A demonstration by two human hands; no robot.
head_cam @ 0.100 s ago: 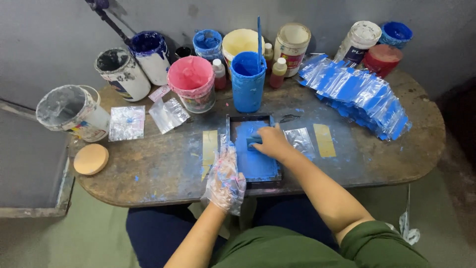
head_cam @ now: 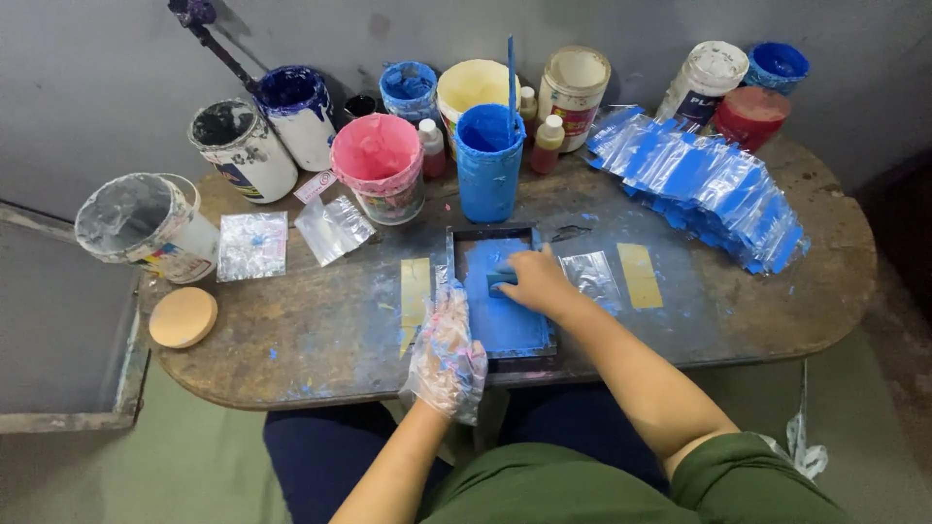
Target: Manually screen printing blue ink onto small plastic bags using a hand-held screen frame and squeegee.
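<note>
We are seeing open room along the near left of the desk (head_cam: pixel 291 359), between the wooden disc (head_cam: pixel 183 316) and the yellow strip (head_cam: pixel 415 291). Behind it, the paint tubs are crowding the back edge: the pink tub (head_cam: pixel 379 175) and blue cup (head_cam: pixel 488 160) are standing just beyond the printing frame (head_cam: pixel 500 291). To the right, the stack of blue bags (head_cam: pixel 704 184) is blocking the far corner, while the near right desk is lying open.

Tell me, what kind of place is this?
Probably a small screen-printing workshop. Open ink tubs crowd the back of a paint-stained table, the right hand presses a squeegee across a blue-inked frame, and printed plastic bags lie stacked alongside.
</note>
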